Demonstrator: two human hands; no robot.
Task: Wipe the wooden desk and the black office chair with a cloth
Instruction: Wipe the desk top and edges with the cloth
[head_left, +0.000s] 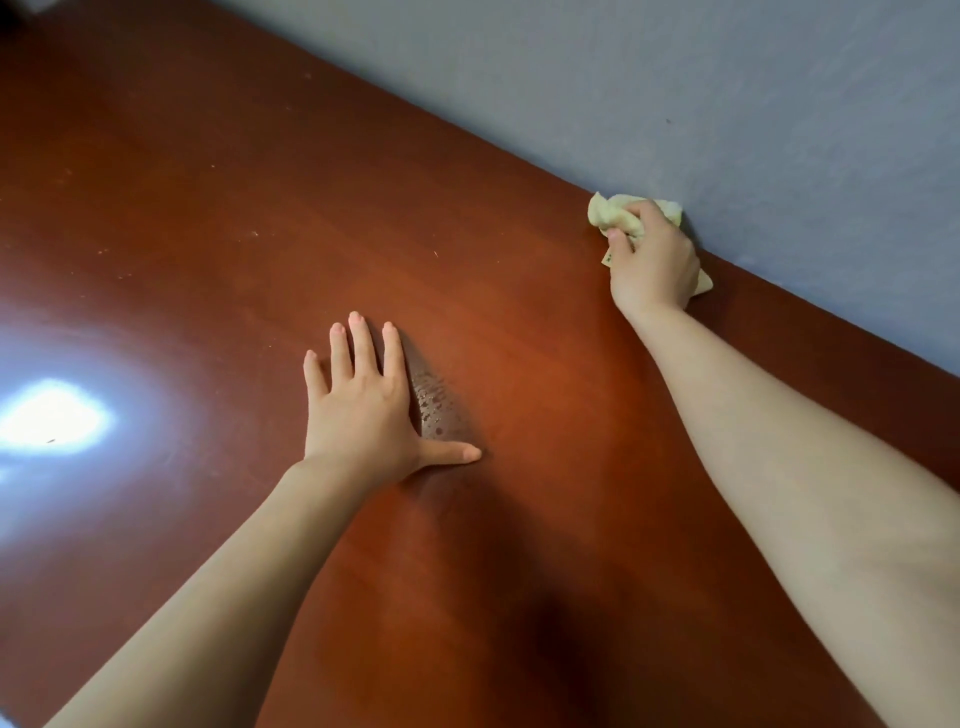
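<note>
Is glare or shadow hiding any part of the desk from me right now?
Head view: a white glare washes out the desk at the left edge; a soft shadow darkens the bottom centre; droplets beside the left hand and the cloth in the right hand are sharp.

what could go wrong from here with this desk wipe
1. The water droplets beside the left hand may get smeared, since the cloth is away at the back edge of the desk.
2. The right hand grips the cloth bunched right at the wall, so it might mark it.
</note>
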